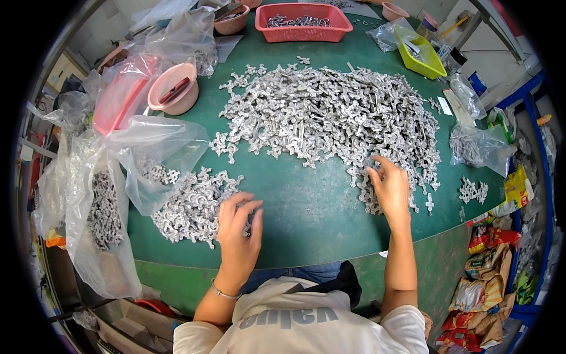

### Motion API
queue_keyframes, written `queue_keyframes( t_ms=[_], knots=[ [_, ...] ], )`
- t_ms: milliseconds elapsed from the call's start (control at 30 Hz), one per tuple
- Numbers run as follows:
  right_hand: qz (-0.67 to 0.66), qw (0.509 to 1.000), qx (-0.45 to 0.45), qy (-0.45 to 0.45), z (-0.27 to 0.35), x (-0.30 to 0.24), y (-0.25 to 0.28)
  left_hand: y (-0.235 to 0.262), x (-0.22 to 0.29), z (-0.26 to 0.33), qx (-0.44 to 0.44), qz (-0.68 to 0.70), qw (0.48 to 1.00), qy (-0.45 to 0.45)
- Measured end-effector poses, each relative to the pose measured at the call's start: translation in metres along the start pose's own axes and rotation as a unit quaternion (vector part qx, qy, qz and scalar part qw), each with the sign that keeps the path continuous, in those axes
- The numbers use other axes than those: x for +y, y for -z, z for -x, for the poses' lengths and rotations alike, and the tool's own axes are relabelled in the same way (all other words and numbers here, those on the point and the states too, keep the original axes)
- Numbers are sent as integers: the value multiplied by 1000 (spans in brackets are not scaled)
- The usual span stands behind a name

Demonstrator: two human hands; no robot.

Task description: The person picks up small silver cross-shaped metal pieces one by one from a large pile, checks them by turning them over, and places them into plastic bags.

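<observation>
Right hand: fingers curled, thumb and forefinger apart at the tips as I see them; I can't tell whether the lower fingers pinch a part. It hovers over or touches the near right edge of the large heap of small grey metal pieces. Left hand: fingers loosely spread, thumb apart, nothing visible in its grasp, just beside the right side of the smaller heap of like pieces. Both heaps lie on the green desk, the larger across its middle, the smaller near the front left.

Outward, left on my feed: clear bag with more pieces over the desk's edge; pink bowl bearing a dark red tool. Far side: red tray of metal bits. Right: yellow-green basket, and a small cluster of pieces near the edge.
</observation>
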State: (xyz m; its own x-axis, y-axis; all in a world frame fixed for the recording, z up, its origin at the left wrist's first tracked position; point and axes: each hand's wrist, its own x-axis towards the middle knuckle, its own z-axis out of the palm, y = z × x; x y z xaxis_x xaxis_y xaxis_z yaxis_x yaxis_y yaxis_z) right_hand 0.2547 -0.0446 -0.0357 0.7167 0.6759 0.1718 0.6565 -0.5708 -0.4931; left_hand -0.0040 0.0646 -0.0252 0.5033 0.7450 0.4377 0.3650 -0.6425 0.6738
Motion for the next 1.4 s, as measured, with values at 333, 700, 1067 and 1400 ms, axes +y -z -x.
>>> queue_keyframes(
  t_ms=[333,700,1067,1400],
  knots=[
    [8,977,-156,147,-31,-60,-34,2,-10,5,-51,-9,999,16],
    [39,979,-81,184,-28,-55,-62,5,-6,15,-75,37,996,15],
    [-632,695,-315,-132,47,-73,-9,-5,23,15,-113,363,915,139],
    [-618,724,-300,-69,75,-80,3,-3,32,15,-139,526,816,194]
  ],
)
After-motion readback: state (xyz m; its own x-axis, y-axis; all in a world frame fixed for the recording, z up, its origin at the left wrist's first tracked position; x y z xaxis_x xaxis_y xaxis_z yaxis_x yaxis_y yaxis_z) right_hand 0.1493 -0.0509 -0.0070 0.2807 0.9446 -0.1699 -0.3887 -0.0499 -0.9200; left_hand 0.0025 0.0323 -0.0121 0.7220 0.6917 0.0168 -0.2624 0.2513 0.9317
